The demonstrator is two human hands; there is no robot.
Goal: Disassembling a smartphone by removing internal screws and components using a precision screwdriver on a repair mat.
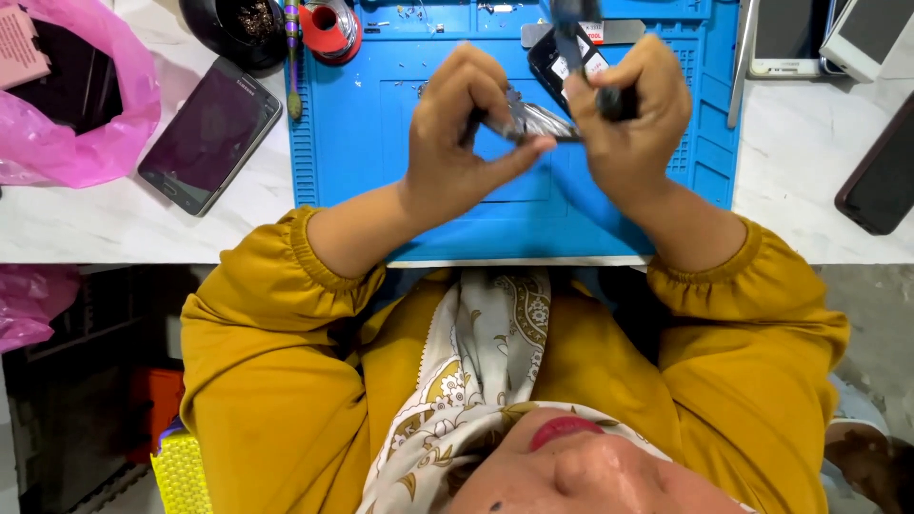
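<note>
Left hand [457,143] fingers pinch small metal part [535,122]; right hand [633,119] fingers grip dark tool [574,43].

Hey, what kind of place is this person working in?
Most likely a phone repair bench. A blue repair mat covers the white table, several phones lie around, such as the dark phone on the left, and both hands hold a small part with a tool.

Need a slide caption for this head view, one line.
Both hands, left hand and right hand, grip a small metallic part above blue work mat.
</note>
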